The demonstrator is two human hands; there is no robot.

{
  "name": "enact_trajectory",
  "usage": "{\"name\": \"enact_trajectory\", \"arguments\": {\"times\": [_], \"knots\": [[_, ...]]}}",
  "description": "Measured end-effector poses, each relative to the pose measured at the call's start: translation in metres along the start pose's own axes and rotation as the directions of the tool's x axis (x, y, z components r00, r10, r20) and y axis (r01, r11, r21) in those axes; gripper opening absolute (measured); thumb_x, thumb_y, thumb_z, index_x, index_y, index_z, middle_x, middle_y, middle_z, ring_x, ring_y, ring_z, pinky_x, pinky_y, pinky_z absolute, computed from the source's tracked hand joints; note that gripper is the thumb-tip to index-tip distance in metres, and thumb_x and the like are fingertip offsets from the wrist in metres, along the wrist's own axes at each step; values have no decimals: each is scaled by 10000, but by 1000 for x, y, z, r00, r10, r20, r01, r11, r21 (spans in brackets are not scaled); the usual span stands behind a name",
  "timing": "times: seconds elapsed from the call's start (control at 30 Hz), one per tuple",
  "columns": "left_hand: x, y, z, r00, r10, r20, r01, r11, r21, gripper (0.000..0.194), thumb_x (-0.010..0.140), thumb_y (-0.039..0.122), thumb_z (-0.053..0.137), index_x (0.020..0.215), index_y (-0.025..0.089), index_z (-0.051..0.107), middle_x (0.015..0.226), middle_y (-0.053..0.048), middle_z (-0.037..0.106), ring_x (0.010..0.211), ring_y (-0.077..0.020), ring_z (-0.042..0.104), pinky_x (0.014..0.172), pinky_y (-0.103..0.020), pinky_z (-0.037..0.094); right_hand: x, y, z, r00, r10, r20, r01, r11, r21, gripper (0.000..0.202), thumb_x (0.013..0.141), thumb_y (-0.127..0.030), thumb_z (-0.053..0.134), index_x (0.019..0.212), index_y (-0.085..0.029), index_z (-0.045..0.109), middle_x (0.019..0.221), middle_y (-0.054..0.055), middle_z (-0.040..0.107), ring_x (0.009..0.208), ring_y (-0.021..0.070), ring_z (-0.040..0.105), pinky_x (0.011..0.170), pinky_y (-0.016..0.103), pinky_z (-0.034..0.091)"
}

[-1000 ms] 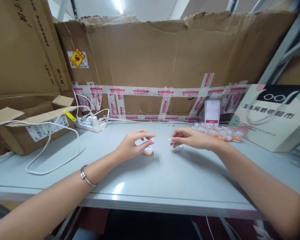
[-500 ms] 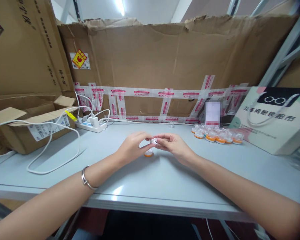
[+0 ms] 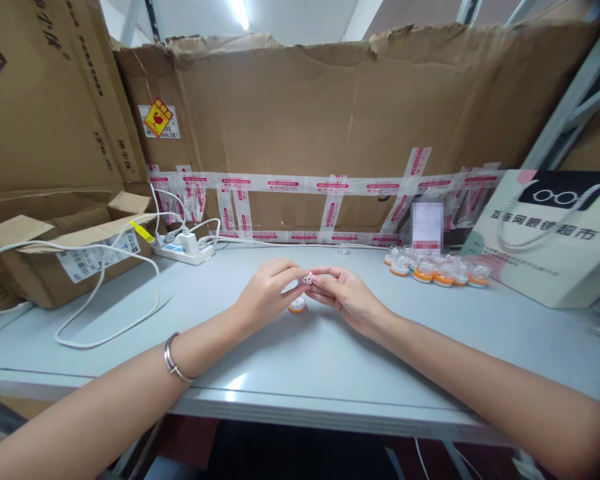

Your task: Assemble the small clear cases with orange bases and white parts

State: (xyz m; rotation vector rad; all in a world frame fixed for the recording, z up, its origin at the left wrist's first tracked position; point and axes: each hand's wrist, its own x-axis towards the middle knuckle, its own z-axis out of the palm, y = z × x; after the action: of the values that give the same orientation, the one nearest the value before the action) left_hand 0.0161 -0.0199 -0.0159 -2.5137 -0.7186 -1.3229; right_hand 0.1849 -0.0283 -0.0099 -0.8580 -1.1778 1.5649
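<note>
grey table (image 3: 330, 373); brown cardboard wall (image 3: 330, 113) crossed by clear tape (image 3: 283, 183) printed in red; white power strip (image 3: 183, 251) and white cable (image 3: 100, 293); small clear cups (image 3: 437, 272) with orange bases; yellow-and-red diamond sticker (image 3: 157, 118); silver bracelet (image 3: 173, 357).

Both hands — left hand (image 3: 267, 293), right hand (image 3: 347, 297) — pinch a small white part (image 3: 307, 279) above an orange-based cap (image 3: 297, 306).
</note>
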Motion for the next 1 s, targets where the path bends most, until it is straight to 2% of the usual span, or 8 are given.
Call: {"name": "enact_trajectory", "arguments": {"times": [0.17,0.57,0.8,1.0], "knots": [[0,0,-1,999,14,-36,-13,999,33,136,811,212,543,915,156,611,831,-56,624,765,-139,553,702,-278,450,-2,-1,1,999,-4,36,4,1000,-1,180,697,-204,659,853,-164,580,801,24,697,767,115,655,812,268,499],[1,1,-3,999,-33,-22,36,993,113,125,810,259,548,883,196,626,829,-30,643,765,-139,549,708,-285,386,0,0,-2,994,35,107,-43,997,69,112,726,-192,625,832,-165,604,813,23,701,764,114,657,804,265,497],[3,5,-4,997,12,-81,-1,991,130,113,801,244,559,888,197,613,831,-16,654,766,-125,556,726,-281,366,-2,-1,-1,1000,3,5,-3,1000,9,139,691,-216,661,803,-156,602,778,19,698,726,101,651,790,256,495],[2,5,-1,999,-4,-34,10,986,168,105,809,248,547,874,203,616,821,-7,653,761,-127,556,709,-281,354,-1,2,0,999,1,41,-3,999,35,140,681,-216,667,796,-163,609,776,16,697,732,108,650,801,275,493]]}}
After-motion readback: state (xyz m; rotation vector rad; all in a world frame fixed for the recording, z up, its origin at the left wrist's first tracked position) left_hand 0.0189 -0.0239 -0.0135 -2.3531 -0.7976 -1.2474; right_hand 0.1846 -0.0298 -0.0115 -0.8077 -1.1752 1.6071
